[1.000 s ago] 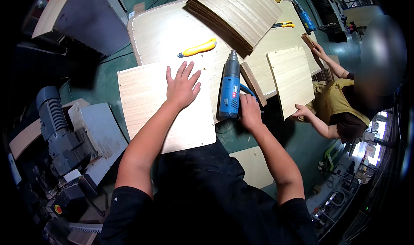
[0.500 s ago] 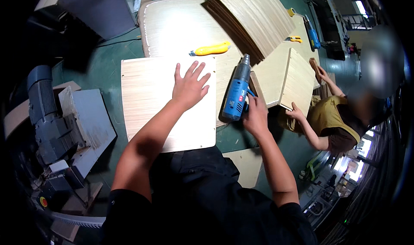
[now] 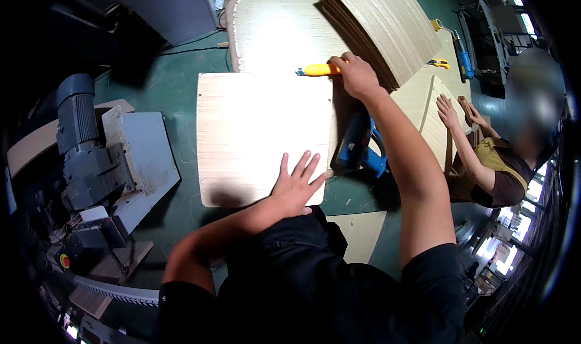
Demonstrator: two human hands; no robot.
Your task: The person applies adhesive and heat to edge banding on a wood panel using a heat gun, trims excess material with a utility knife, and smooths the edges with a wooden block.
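Yellow utility knife [image 3: 321, 70]: one, lying along the far edge of the pale wood panel, near its right corner, blade end toward the left.

Right hand [image 3: 358, 78]: at the knife's rear end, fingers bent over it and partly closed; thumb and underside hidden, so whether the grip was firm could not be told.

Pale wood panel [image 3: 260, 141]: one, squarish, lying flat, small dark marks near its corners, near edge at the wearer's waist.

Left hand [image 3: 295, 185]: open, fingers spread, palm down on the panel's near right part, grasping nothing.

Blue heat gun [image 3: 354, 147]: one, right of the panel, partly covered by the right forearm.

Worktable [image 3: 272, 44]: light-topped, rounded corner, beyond the panel.

Stack of wood sheets [image 3: 387, 26]: on the worktable's far side, beyond the right hand. Near its right side: a tape roll [image 3: 436, 24], a second yellow knife [image 3: 440, 63] and a second blue tool [image 3: 463, 56].

Co-worker [image 3: 484, 162]: one, at right, in a mustard apron, one hand open over a smaller panel [image 3: 431, 108], the other on a brown block [image 3: 465, 108].

Grey motor unit [image 3: 78, 126]: one, at left, beside a slanted metal plate [image 3: 148, 168].
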